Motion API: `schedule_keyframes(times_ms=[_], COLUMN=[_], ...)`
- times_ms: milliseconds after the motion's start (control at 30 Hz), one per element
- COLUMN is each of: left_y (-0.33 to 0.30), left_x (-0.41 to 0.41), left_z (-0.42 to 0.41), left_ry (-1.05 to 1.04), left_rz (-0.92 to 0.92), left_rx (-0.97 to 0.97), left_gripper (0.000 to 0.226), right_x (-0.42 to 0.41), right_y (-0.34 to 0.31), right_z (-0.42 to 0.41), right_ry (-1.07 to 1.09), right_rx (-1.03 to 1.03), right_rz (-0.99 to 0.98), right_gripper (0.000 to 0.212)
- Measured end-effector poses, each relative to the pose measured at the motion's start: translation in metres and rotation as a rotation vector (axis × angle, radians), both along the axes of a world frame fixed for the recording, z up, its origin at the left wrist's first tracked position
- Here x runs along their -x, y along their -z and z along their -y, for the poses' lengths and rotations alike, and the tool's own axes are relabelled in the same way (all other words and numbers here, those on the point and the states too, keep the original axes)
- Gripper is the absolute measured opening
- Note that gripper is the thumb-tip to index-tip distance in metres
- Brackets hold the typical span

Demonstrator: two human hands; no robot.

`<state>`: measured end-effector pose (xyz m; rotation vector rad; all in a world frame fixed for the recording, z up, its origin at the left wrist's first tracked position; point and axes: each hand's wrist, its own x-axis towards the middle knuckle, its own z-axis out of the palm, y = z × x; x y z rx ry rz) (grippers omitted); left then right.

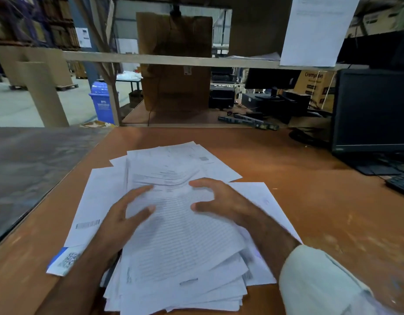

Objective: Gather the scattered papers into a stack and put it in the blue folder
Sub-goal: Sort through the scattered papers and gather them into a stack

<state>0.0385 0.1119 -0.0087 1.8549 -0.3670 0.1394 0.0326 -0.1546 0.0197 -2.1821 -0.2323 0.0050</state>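
Warehouse shelving and cardboard boxes fill the background, with one dark monitor (371,110) at the right edge of the brown bench (298,178). Across the bench's middle lies the heap of papers (173,235) — too many overlapping sheets to count, fanned loosely with the long axis running away from the person. One blue folder (56,258) shows only as a corner, poking out from under the sheets at the near left.

Two hands sit on top of the heap. The left hand (126,212) lies flat, fingers (144,189) straight and spread, pressing the sheets. The right hand (219,201) arches over them, fingers (198,184) curved but gripping nothing. Stray sheets extend outward past both hands, so the next squaring-up sweep likely pulls inward from each side — the left hand being nearer the folder.
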Motion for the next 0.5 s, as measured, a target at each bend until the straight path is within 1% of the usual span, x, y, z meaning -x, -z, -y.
schedule_keyframes(times_ms=[33, 67, 133, 167, 200, 233, 267, 300, 367, 400, 433, 500], left_y=[0.003, 0.005, 0.005, 0.004, 0.002, 0.001, 0.000, 0.000, 0.002, 0.002, 0.000, -0.004], left_x=[-0.002, -0.004, -0.008, -0.012, -0.015, -0.019, -0.021, -0.023, -0.023, -0.023, -0.021, -0.018], left_z=[-0.001, -0.004, -0.013, -0.019, -0.026, -0.033, -0.040, -0.046, -0.052, -0.053, -0.053, -0.053], left_ry=[0.006, 0.004, -0.026, -0.049, -0.076, -0.101, -0.120, -0.140, -0.191, -0.222, -0.260, -0.326], left_rz=[-0.013, -0.028, -0.048, -0.044, -0.038, -0.034, -0.033, -0.035, -0.025, -0.021, -0.016, 0.008], left_rx=[0.011, 0.012, 0.016, 0.036, 0.063, 0.101, 0.134, 0.163, 0.213, 0.236, 0.254, 0.278], left_gripper=[0.032, 0.039, 0.051, 0.052, 0.049, 0.044, 0.040, 0.041, 0.053, 0.055, 0.051, 0.036], right_x=[-0.006, -0.014, -0.034, -0.045, -0.057, -0.067, -0.073, -0.078, -0.080, -0.079, -0.078, -0.076], right_y=[0.000, -0.002, -0.006, -0.007, -0.007, -0.005, -0.003, 0.002, 0.012, 0.017, 0.022, 0.032], right_z=[-0.007, -0.012, -0.019, -0.021, -0.021, -0.019, -0.018, -0.016, -0.012, -0.011, -0.010, -0.003], right_ry=[-0.016, 0.002, 0.141, 0.221, 0.271, 0.280, 0.268, 0.252, 0.217, 0.188, 0.168, 0.183], right_rx=[0.005, -0.003, -0.032, -0.015, 0.048, 0.127, 0.193, 0.220, 0.256, 0.334, 0.421, 0.514], right_rz=[-0.003, 0.000, 0.055, 0.100, 0.141, 0.149, 0.114, 0.025, -0.133, -0.154, -0.152, -0.120], right_gripper=[0.057, 0.052, 0.041, 0.038, 0.038, 0.040, 0.045, 0.050, 0.057, 0.057, 0.057, 0.062])
